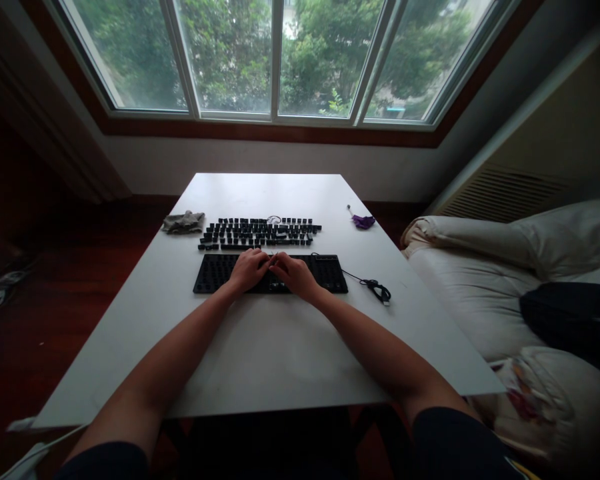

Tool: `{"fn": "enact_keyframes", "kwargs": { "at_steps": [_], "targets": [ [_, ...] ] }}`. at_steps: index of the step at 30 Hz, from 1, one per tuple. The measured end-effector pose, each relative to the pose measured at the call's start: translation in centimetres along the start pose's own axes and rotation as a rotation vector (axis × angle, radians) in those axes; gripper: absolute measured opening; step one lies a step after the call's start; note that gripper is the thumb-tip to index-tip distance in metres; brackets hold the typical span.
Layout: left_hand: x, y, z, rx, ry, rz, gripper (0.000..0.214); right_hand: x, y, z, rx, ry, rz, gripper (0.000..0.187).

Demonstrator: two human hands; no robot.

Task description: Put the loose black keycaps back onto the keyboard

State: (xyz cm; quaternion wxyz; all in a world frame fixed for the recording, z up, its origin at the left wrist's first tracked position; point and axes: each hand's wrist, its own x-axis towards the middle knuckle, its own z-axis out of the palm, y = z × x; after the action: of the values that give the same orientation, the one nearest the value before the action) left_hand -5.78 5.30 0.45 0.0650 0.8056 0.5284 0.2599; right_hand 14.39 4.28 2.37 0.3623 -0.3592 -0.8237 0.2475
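Note:
A black keyboard base (215, 273) with its keycaps removed lies on the white table (275, 347). Both my hands rest over its middle. My left hand (249, 269) and my right hand (293, 273) meet fingertip to fingertip, pinching a small thin pale thing that I cannot make out. Beyond the base, the loose black keycaps (260, 233) lie laid out in rows. The keyboard's cable (375, 288) runs off to the right and ends in a coiled bundle.
A crumpled grey cloth (183, 222) lies at the table's far left, a small purple item (363, 221) at the far right. A white cushioned seat (505, 280) with a dark garment (570, 317) stands right of the table. Windows run along the far wall.

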Motion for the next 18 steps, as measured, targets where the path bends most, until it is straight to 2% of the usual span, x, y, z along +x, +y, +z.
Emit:
{"fn": "enact_keyframes", "kwargs": {
  "at_steps": [3, 8, 13, 18],
  "targets": [
    [0.0, -0.1, 0.0, 0.0, 0.004, 0.003, 0.017, 0.1, 0.3, 0.0, -0.005, -0.005, -0.046, 0.019],
    [0.1, -0.1, -0.1, 0.002, 0.002, 0.004, 0.015, 0.2, 0.4, -0.4, -0.069, -0.115, -0.216, 0.02],
    [0.1, 0.1, -0.3, -0.007, -0.014, 0.005, 0.015, 0.1, 0.0, -0.7, -0.111, -0.141, -0.354, 0.017],
    [0.0, -0.1, 0.0, -0.021, 0.012, 0.008, 0.016, -0.2, -0.6, -1.1, -0.055, -0.146, -0.305, 0.004]
  ]
}}
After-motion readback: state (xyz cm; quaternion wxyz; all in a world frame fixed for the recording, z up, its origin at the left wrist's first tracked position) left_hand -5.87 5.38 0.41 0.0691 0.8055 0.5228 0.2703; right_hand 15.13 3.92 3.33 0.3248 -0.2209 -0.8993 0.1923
